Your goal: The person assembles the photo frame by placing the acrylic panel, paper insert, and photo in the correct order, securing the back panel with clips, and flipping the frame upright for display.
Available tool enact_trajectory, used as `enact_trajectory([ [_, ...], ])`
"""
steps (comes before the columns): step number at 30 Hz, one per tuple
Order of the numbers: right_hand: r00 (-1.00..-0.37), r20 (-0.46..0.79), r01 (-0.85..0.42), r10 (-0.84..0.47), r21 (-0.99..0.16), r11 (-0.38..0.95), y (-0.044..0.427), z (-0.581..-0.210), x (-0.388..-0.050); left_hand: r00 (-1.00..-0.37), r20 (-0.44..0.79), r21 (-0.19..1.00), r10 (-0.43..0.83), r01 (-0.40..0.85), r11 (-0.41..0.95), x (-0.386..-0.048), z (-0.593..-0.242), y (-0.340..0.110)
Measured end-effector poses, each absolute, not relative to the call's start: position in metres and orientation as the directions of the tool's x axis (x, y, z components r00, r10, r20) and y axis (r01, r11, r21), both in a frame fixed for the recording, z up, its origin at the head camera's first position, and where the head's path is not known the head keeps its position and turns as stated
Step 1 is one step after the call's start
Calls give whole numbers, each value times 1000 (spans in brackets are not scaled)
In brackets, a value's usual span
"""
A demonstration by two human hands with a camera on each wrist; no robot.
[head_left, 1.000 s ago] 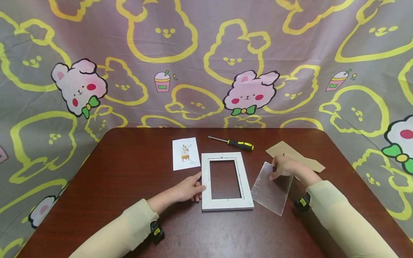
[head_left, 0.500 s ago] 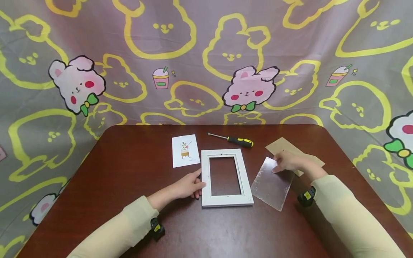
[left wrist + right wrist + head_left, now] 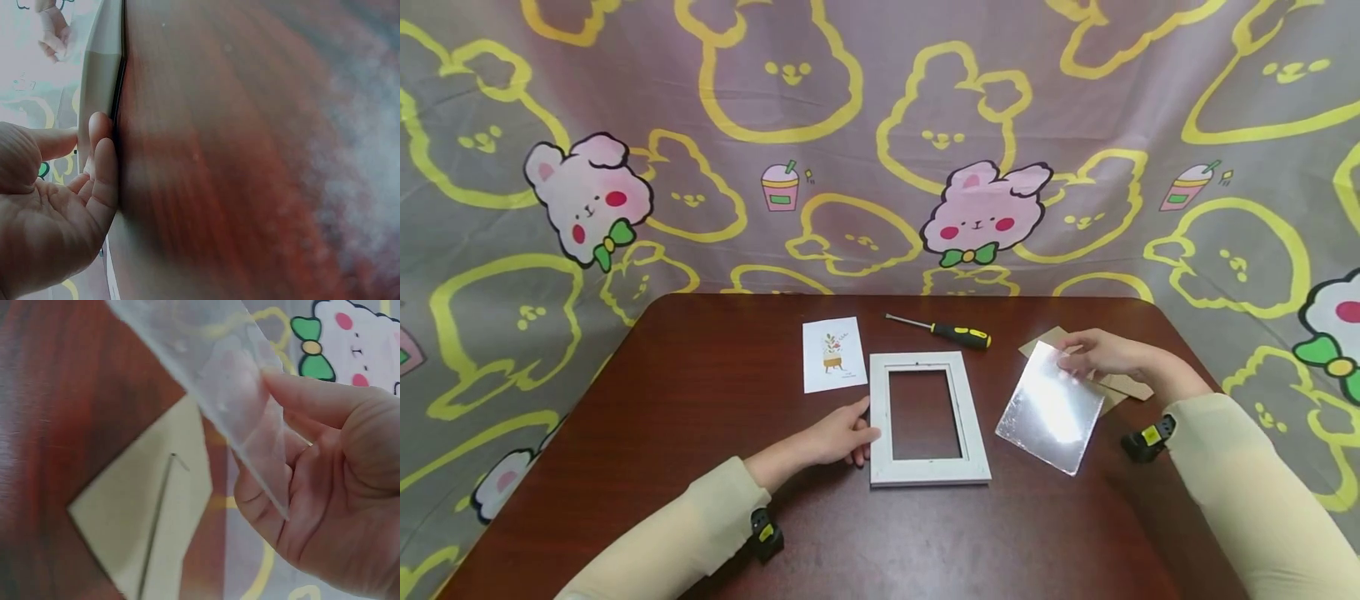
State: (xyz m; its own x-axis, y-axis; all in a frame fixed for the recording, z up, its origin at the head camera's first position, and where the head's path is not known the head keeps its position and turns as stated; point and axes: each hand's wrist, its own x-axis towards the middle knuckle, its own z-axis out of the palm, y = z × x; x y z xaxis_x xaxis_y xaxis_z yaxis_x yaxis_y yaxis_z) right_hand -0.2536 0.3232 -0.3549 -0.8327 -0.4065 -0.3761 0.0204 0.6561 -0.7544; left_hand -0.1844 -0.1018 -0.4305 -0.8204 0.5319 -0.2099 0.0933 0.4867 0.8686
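Note:
A white picture frame (image 3: 931, 472) lies on the table with its opening showing bare wood. My left hand (image 3: 835, 435) grips its left side, thumb on top and fingers along the outer edge; the left wrist view shows the fingers (image 3: 105, 178) against that edge. Between thumb and fingers, my right hand (image 3: 1101, 354) pinches one corner of a clear plastic sheet (image 3: 1051, 412). The sheet is tilted, catches a bright glare and is raised off the table. Below it in the right wrist view is a brown backing board (image 3: 134, 500) with a stand leg.
A white card with a printed potted plant (image 3: 835, 354) lies left of the frame. Behind the frame rests a black and yellow screwdriver (image 3: 958, 333). The brown table (image 3: 715, 350) ends at a patterned curtain (image 3: 850, 150).
My right hand has lifted the plastic sheet and drawn it a little to the right, over part of the backing board. The left hand and the frame stay put.

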Motion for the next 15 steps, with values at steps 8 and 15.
enact_trajectory([
  [8,-868,-313,22,-386,-800,600,316,-341,-258,-819,-212,872,533,87,481,-185,-432,-103],
  [15,-892,-148,-52,-427,-905,422,304,-341,-260,-821,-212,872,530,87,482,-185,-432,-104],
])
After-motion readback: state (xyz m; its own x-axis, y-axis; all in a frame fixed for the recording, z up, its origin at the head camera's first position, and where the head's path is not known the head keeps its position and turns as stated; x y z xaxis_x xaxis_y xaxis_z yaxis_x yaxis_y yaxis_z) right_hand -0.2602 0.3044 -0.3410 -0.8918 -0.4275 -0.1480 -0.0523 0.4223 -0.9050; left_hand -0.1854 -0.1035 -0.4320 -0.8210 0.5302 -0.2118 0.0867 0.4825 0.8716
